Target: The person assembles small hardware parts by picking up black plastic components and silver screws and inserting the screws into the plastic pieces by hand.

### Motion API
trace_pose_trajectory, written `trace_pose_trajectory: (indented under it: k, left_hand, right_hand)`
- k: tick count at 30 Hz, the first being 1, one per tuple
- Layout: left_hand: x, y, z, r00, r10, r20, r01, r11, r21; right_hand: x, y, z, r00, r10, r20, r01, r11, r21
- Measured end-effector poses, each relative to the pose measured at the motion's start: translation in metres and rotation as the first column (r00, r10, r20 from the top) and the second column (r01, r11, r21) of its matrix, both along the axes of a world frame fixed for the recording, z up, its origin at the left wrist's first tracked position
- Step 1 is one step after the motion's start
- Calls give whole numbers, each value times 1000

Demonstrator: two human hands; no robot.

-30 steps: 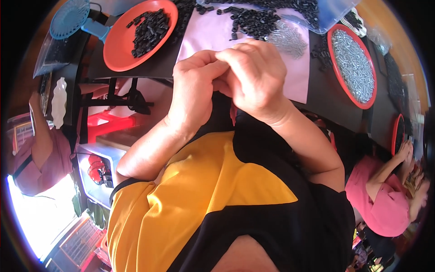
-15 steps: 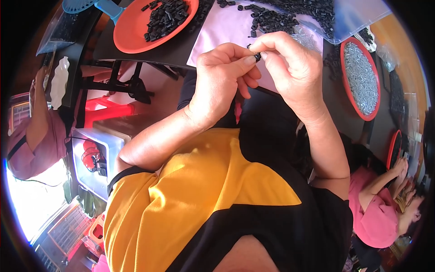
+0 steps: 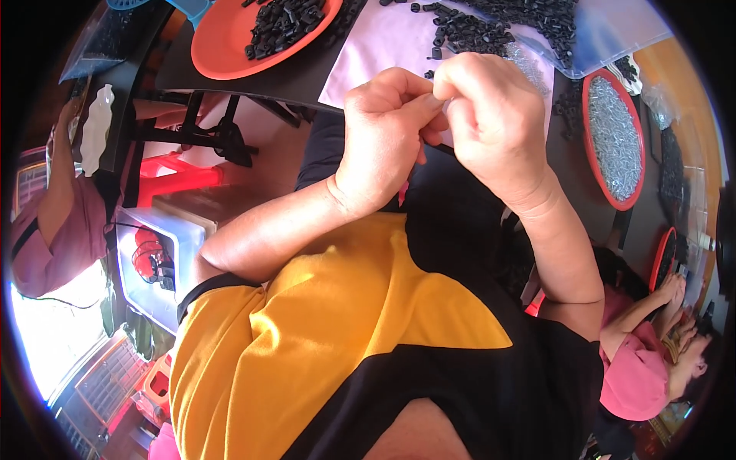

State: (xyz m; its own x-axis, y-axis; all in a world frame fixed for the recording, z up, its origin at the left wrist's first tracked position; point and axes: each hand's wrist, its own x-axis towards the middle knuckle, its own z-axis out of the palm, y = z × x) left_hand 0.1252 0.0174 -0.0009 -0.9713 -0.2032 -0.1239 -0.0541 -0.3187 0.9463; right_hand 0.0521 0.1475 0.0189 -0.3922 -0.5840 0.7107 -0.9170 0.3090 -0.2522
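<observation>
My left hand and my right hand meet over the near edge of the table, thumbs and forefingers pinched together. A small black plastic part showed between the fingertips a moment earlier; the fingers now hide it almost wholly. Just beyond my hands, a pale pink sheet carries a heap of small black plastic parts and a little pile of silver screws. More black parts fill an orange plate at the far left. To the right, a red oval basin holds many silver screws.
A clear plastic tray lies at the far right. Left of me stands a translucent bin with red and black things inside, near a red stool. Co-workers sit at the right and left.
My right hand has curled and turned inward over the left fingertips, covering the black part. The whole view has shifted slightly.
</observation>
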Motion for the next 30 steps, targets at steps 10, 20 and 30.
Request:
trace_pose_trajectory:
  k: [10,20,30]
  left_hand:
    - [-2,0,1,999,44,14,-45,995,91]
    - [1,-3,5,992,110,65,-121,972,201]
    - [-3,-5,7,991,134,22,-135,945,299]
  right_hand:
    - [5,-9,-8,976,-45,-214,53,998,31]
    - [22,-27,-28,920,-258,-293,226,964,-139]
    - [14,-37,-26,908,-256,-330,166,946,-279]
